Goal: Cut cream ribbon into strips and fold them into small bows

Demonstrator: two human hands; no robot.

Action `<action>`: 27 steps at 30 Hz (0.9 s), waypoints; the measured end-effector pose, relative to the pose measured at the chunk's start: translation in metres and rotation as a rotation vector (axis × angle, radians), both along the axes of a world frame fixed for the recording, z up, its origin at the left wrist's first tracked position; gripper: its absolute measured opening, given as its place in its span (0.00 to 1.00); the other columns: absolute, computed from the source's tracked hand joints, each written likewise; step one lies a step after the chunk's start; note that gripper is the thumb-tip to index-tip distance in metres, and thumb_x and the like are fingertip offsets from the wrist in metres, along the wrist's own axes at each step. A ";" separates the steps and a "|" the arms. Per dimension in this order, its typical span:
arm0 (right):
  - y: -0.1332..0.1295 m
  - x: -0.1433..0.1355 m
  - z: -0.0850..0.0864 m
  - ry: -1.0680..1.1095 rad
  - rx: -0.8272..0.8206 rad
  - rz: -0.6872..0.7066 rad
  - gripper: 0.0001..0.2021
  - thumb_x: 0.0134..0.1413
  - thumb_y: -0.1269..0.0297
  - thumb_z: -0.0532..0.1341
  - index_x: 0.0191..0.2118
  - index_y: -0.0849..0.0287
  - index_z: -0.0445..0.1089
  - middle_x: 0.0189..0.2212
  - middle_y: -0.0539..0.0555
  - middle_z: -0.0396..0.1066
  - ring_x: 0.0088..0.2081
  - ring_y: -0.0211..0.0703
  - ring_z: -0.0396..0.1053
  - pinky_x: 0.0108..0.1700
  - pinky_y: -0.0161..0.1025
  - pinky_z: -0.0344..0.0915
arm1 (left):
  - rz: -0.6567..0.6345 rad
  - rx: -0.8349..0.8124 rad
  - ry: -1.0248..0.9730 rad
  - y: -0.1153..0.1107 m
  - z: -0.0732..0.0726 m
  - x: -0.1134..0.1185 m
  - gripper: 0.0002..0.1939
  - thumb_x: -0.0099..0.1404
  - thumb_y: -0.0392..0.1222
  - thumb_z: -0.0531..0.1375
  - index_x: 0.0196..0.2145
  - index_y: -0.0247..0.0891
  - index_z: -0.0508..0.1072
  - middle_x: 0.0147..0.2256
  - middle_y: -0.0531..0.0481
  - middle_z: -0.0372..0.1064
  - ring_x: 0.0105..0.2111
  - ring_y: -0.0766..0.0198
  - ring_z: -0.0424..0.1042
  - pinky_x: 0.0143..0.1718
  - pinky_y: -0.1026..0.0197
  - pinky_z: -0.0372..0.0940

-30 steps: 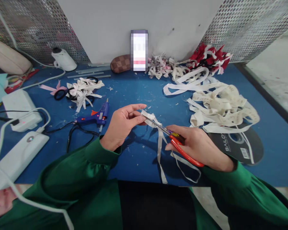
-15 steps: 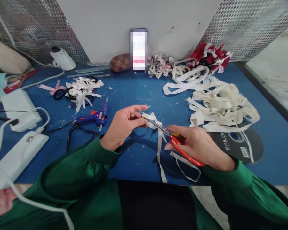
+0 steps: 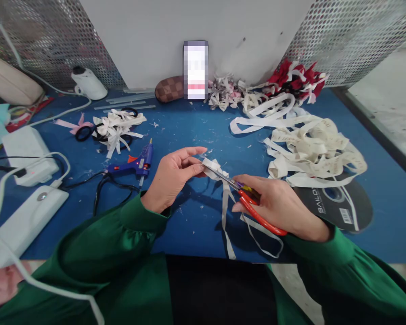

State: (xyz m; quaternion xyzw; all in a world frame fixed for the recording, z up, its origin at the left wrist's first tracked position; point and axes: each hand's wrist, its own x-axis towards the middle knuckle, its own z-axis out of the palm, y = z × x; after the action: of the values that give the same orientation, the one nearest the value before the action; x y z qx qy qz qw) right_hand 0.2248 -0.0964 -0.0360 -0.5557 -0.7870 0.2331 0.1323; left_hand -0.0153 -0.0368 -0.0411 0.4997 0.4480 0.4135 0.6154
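Between thumb and fingers, my left hand (image 3: 176,174) pinches the end of a white ribbon bow (image 3: 211,167) above the middle of the table. My right hand (image 3: 279,203) is closed round the red handles of a pair of scissors (image 3: 262,219). The metal blades lie along the ribbon and point at my left fingertips; whether they bite into it I cannot tell. Long ribbon tails (image 3: 225,221) hang from the bow toward the front edge. A thin loop of white ribbon (image 3: 262,246) lies below my right hand.
Left stands a blue glue gun (image 3: 135,164) with its cord, near a heap of white bows and black hair ties (image 3: 117,128). Right lie loose printed ribbon (image 3: 320,149) and a black ribbon spool (image 3: 357,203). Behind, a phone (image 3: 196,70) leans by a checkered case (image 3: 169,89); red bows (image 3: 297,79) sit far right.
The fingertips of my left hand have drawn back slightly to the left along the ribbon. The scissors and my right hand have hardly moved.
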 end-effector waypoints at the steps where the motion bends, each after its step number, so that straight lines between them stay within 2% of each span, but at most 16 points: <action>1: 0.000 0.000 0.000 -0.001 0.004 0.004 0.20 0.57 0.45 0.65 0.48 0.54 0.74 0.24 0.47 0.72 0.21 0.36 0.63 0.26 0.33 0.56 | -0.013 -0.001 0.003 0.000 0.000 0.000 0.20 0.59 0.37 0.69 0.50 0.36 0.78 0.29 0.53 0.78 0.31 0.65 0.77 0.41 0.61 0.72; 11: -0.001 0.001 0.002 -0.001 -0.031 0.004 0.16 0.59 0.46 0.64 0.42 0.53 0.75 0.20 0.45 0.68 0.20 0.35 0.60 0.25 0.33 0.54 | -0.044 -0.004 0.036 -0.001 0.002 -0.001 0.21 0.59 0.37 0.68 0.51 0.37 0.77 0.28 0.53 0.77 0.30 0.64 0.77 0.40 0.60 0.72; 20: -0.001 0.001 -0.001 -0.006 -0.003 0.016 0.21 0.57 0.44 0.65 0.47 0.54 0.74 0.23 0.46 0.71 0.22 0.36 0.63 0.26 0.34 0.55 | -0.046 -0.034 0.031 -0.002 0.003 0.001 0.21 0.57 0.37 0.69 0.50 0.35 0.77 0.28 0.53 0.77 0.30 0.63 0.78 0.40 0.59 0.73; 27: -0.001 0.001 0.001 -0.007 -0.024 0.027 0.17 0.61 0.45 0.62 0.44 0.53 0.75 0.21 0.46 0.70 0.21 0.37 0.63 0.26 0.34 0.55 | -0.068 -0.033 0.054 -0.002 0.000 0.000 0.22 0.59 0.37 0.69 0.51 0.37 0.77 0.30 0.52 0.77 0.31 0.63 0.78 0.41 0.58 0.74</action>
State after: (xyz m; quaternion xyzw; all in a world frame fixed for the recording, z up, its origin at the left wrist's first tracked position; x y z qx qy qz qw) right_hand 0.2260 -0.0973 -0.0353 -0.5473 -0.7922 0.2421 0.1195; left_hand -0.0149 -0.0388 -0.0406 0.5153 0.4539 0.3715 0.6249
